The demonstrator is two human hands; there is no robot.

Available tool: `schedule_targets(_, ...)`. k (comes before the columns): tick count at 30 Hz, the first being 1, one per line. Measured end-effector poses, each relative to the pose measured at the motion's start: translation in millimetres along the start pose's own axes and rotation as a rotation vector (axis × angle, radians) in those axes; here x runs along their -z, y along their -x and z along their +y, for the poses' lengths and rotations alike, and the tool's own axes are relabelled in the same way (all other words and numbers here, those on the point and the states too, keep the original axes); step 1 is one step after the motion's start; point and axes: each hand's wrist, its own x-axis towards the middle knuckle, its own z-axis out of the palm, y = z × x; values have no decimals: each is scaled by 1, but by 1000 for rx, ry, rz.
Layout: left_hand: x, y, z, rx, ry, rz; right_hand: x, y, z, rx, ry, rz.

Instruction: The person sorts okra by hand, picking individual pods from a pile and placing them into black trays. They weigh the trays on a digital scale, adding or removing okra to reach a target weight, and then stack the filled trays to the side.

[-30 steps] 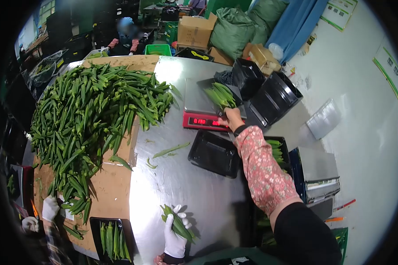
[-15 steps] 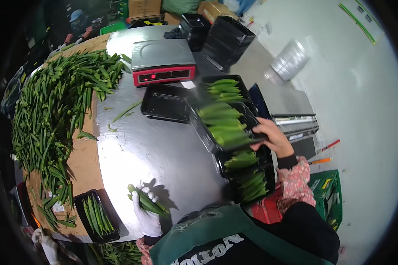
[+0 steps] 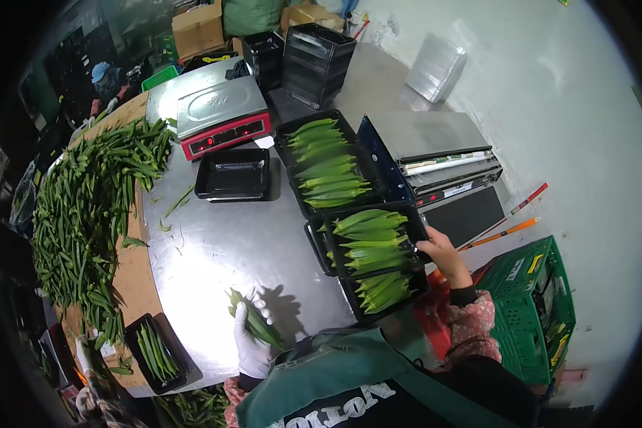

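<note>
On shiny metal (image 3: pixel 207 257), tapered okra (image 3: pixel 374 237), rectangular trays (image 3: pixel 233 178)

A red 0 (image 3: pixel 210 141) glows on the scale (image 3: pixel 223 113).

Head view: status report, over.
Left hand closed on okra pods. Right hand gripping a filled tray by its edge. Other filled trays crowd close around.

Okra pile (image 3: pixel 78 221) lay at L of tbl. (image 3: pixel 200 250), scale (image 3: pixel 221 107) stood at rear, one tray (image 3: pixel 233 187) sat before scale, okra-filled trays (image 3: pixel 357 153) ran front-to-back at R, tray stack (image 3: pixel 317 68) stood behind, crate (image 3: pixel 517 317) sat far R.
</note>
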Motion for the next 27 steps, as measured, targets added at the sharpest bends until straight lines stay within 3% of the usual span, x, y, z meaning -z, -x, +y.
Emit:
schedule_targets(1,-2,0,-1,-12,-27,-2,-2,-7,1,54,-39,-57)
schedule_targets(4,-2,4,-4,-65,-91,15,-11,-42,14,-43,71,-39)
schedule_targets(5,-2,8,-5,-76,-94,26,-8,-58,28,47,350,-9)
schedule_targets(8,-1,15,-3,-142,-94,52,-25,-58,11,20,561,114)
schedule_targets(9,2,18,-1,-176,-89,61,-29,-56,0,-40,766,159)
schedule_targets(10,5,21,0,-208,-85,75,-32,-59,11,179,1137,321)
schedule_targets(14,23,22,0,-308,6,46,-46,-46,-18,296,1175,521)
schedule_targets(18,30,20,-6,-283,44,37,-63,-58,-37,575,1114,536)
schedule_targets(20,23,25,-7,-326,-81,91,-71,-67,-43,666,1105,493)
schedule_targets(21,21,27,-7,-320,-47,105,-78,-70,-47,660,952,375)
schedule_targets(24,21,35,-6,-334,-11,126,-115,-71,-61,477,661,23)
schedule_targets(27,22,43,1,-403,17,143,-175,-64,-52,670,784,-218)
